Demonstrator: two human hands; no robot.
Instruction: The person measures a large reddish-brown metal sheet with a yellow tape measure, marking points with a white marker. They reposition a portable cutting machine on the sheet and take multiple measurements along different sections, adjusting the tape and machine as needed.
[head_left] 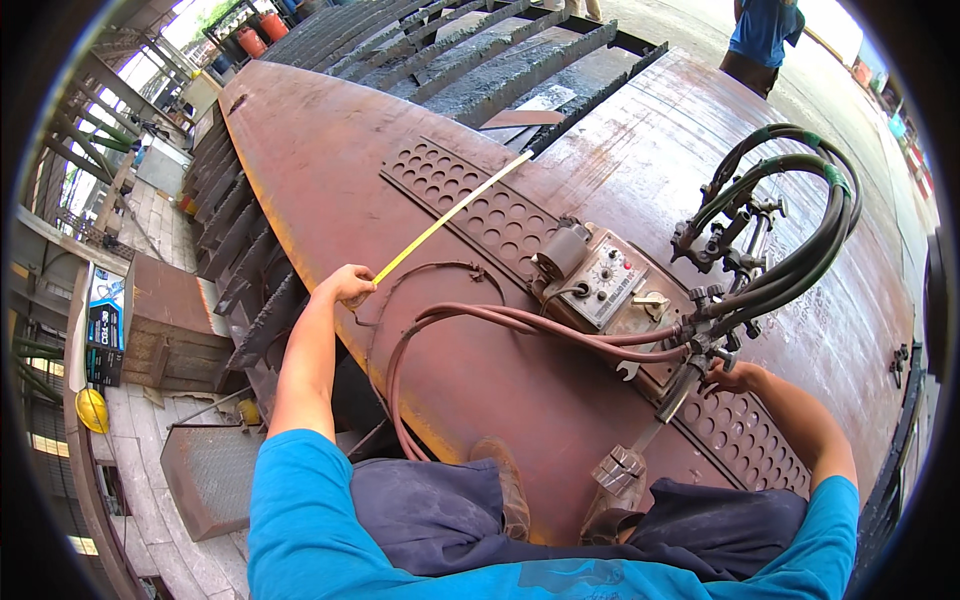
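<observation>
My left hand [350, 286] is closed on a tape measure whose case is hidden in the fingers. Its yellow blade [440, 222] stretches away to the right, over a brown steel plate [345, 150] and across a perforated track [500, 216]. On that track sits a portable cutting machine [612, 285] with a dial panel and a small lever. My right hand [735, 378] is at the machine's near right side, fingers curled beside the torch [682, 388] and its knobs. Those fingertips are partly hidden, so what they grip is unclear.
Reddish hoses [480, 312] loop over the plate near my feet; black hoses [840, 215] arch at the right. Slatted steel supports [500, 75] lie beyond the plate. A yellow helmet [92, 410] and a rusty box [170, 310] are at left. Another person [762, 40] stands far right.
</observation>
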